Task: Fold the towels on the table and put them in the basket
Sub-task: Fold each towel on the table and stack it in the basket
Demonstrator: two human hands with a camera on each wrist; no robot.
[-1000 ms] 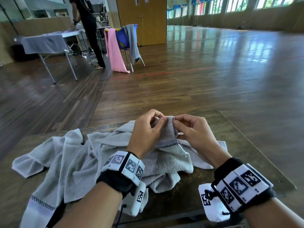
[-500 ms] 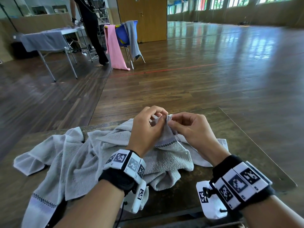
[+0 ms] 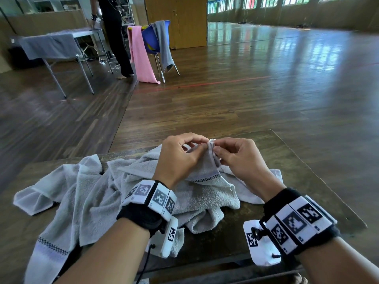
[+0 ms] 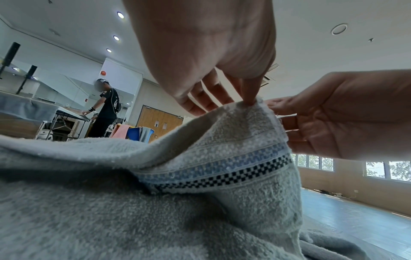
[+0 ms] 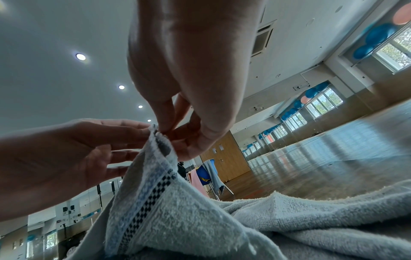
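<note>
A crumpled grey towel (image 3: pixel 98 201) with a blue and black checked band (image 4: pixel 222 174) lies across the dark wooden table (image 3: pixel 307 181). My left hand (image 3: pixel 180 156) and right hand (image 3: pixel 235 158) meet above its middle. Both pinch the same raised corner (image 3: pixel 212 143) of the towel between thumb and fingertips. In the left wrist view the left fingertip (image 4: pixel 251 98) presses on the top hem. In the right wrist view the right hand (image 5: pixel 177 130) nips the hem (image 5: pixel 157 139) while the left hand (image 5: pixel 89 149) holds the cloth from the other side. No basket is in view.
The table's right edge (image 3: pixel 320 179) and far edge are close to my hands. Beyond it is open wooden floor. At the back left stand a blue chair (image 3: pixel 153 39) draped with a pink towel (image 3: pixel 141 56) and a grey one, a covered folding table (image 3: pixel 53 44), and a person (image 3: pixel 114 33).
Both hands have lifted the towel corner slightly and drawn closer together. The grip has shifted from a loose bunch to a fine pinch on the corner's hem.
</note>
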